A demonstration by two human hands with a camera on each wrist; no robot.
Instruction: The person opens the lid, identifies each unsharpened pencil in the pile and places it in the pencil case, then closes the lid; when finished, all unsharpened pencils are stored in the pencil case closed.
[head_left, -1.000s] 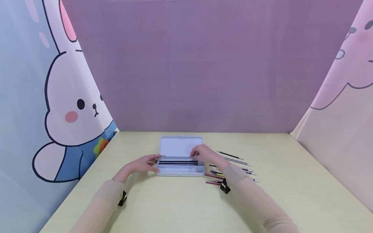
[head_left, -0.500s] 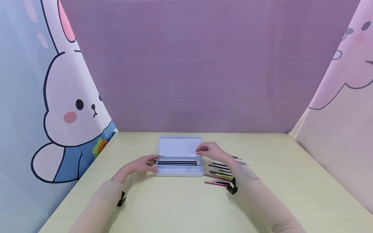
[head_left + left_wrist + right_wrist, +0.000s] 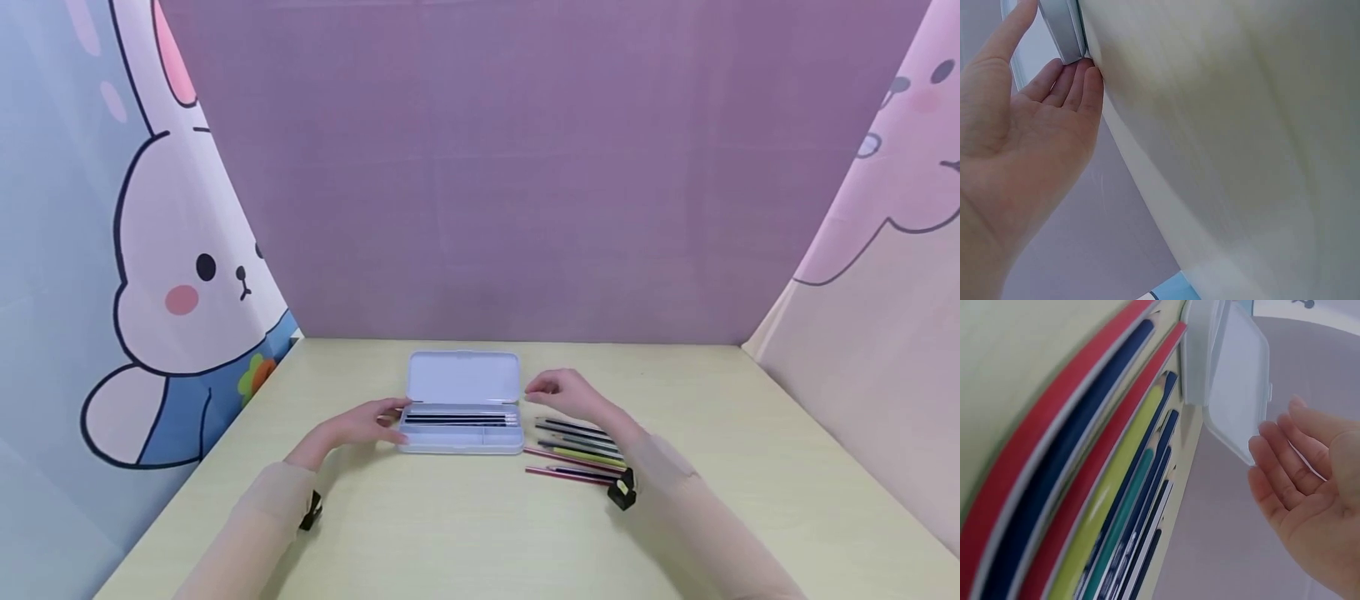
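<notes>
A pale blue-white pencil case (image 3: 461, 445) lies with its lid (image 3: 463, 377) raised at the back; several dark pencils (image 3: 457, 419) rest in its rear compartment. At its left end my left hand (image 3: 367, 422) holds the case, thumb at the front corner and fingers towards the back. The left wrist view shows those fingers (image 3: 1075, 87) against the case's end. My right hand (image 3: 566, 393) is just right of the lid, fingers loosely bent, holding nothing; its palm (image 3: 1316, 519) shows bare. Below it lie loose pencils (image 3: 581, 450) in red, yellow, green and dark blue.
The case and pencils are on a pale wooden table (image 3: 450, 525). A purple cloth wall (image 3: 480, 183) stands behind the table's far edge. Printed cloth panels with a rabbit (image 3: 202, 275) and a pink figure (image 3: 877, 192) flank the sides.
My right hand has moved right from over the case to beside the lid. Black pencils that lay behind the loose group are out of sight now. The left hand stays put.
</notes>
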